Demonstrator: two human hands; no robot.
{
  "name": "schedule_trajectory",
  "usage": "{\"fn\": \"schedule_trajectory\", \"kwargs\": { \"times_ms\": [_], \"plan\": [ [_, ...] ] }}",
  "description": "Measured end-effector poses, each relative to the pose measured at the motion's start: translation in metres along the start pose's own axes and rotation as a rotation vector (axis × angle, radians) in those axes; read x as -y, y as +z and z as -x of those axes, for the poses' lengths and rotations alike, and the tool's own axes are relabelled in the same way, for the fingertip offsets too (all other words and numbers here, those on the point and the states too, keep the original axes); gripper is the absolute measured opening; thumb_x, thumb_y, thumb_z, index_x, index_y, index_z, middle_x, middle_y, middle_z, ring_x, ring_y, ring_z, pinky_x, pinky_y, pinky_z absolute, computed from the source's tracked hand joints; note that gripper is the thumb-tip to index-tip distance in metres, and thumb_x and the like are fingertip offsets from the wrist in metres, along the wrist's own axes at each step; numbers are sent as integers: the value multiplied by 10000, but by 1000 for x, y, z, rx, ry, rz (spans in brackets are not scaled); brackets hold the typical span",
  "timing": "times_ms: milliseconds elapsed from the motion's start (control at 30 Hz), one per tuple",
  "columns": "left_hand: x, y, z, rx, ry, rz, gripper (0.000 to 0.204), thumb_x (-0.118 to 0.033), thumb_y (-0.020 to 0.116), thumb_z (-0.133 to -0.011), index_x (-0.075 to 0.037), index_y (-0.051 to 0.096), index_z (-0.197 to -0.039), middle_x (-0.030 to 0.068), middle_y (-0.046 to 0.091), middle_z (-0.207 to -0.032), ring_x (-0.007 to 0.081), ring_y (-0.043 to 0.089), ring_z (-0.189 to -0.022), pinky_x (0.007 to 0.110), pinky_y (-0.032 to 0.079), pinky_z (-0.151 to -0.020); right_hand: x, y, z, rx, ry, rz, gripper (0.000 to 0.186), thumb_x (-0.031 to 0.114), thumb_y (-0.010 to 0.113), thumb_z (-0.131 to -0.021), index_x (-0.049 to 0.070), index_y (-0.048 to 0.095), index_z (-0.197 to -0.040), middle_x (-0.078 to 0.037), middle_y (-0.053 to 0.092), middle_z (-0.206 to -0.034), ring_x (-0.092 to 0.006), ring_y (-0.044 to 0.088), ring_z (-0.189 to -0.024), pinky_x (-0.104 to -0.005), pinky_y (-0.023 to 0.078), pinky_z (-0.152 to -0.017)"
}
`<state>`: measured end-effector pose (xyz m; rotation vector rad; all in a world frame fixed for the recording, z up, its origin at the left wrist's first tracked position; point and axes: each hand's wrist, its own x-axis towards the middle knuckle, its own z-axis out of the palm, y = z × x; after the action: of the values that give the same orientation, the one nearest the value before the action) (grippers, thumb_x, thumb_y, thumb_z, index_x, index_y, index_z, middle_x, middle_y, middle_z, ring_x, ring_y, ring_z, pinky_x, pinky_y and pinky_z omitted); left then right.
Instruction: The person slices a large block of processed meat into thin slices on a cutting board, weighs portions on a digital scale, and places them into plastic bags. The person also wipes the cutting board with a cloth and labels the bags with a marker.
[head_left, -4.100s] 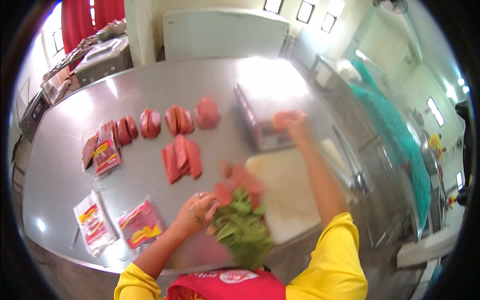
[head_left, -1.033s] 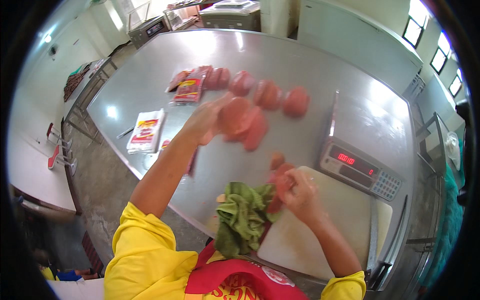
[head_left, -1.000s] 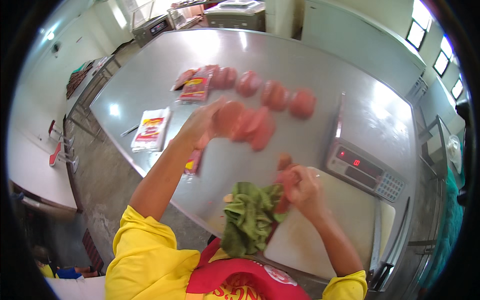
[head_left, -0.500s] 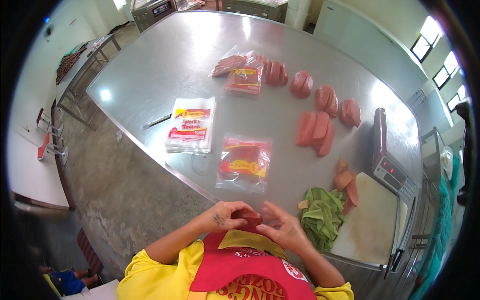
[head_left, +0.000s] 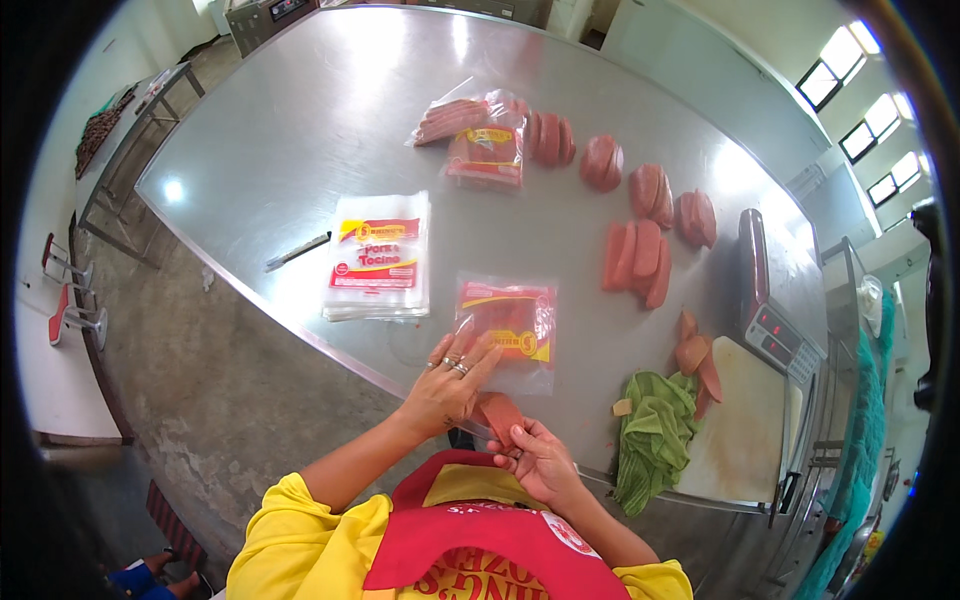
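My left hand (head_left: pixel 455 385) has its ringed fingers stretched out, touching the lower left edge of a clear printed pouch (head_left: pixel 508 310) with pink contents, at the table's front edge. Just below it, my right hand (head_left: pixel 530 460) grips a pink meat slice (head_left: pixel 500 417), with clear plastic around its lower part. A stack of printed white bags (head_left: pixel 375 275) and a pen (head_left: pixel 295 252) lie to the left. Beyond are several meat portions (head_left: pixel 635 265) in groups and a filled pouch (head_left: pixel 485 155). At the right, a green cloth (head_left: pixel 650 440) lies beside loose pink pieces (head_left: pixel 695 355).
The steel table (head_left: pixel 270 130) carries a scale (head_left: pixel 780 340) at the right, beside a white cutting board (head_left: pixel 740 440) with long utensils along its edge. A side table (head_left: pixel 140 120) and red stools (head_left: pixel 70 320) stand at the left. Another person's legs show at lower left.
The view has shifted. My hands have come from over the meat portions to the front edge. Since the last frame, my left fingers have moved forward onto the pouch; my right hand has gripped the slice.
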<state>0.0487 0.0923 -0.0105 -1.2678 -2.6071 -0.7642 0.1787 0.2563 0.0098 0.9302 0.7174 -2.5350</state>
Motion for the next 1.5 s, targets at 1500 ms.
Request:
{"fn": "schedule_trajectory", "kwargs": {
  "times_ms": [1500],
  "plan": [
    [1,-15,-10,87,123,194,531,-2,502,-801,93,429,-1318,199,525,-1311,342,495,-1242,466,343,-1073,3,37,-67,-40,-632,1227,228,78,545,-836,35,615,-1049,-251,625,-824,-429,619,-784,-460,510,-655]
  ]
}}
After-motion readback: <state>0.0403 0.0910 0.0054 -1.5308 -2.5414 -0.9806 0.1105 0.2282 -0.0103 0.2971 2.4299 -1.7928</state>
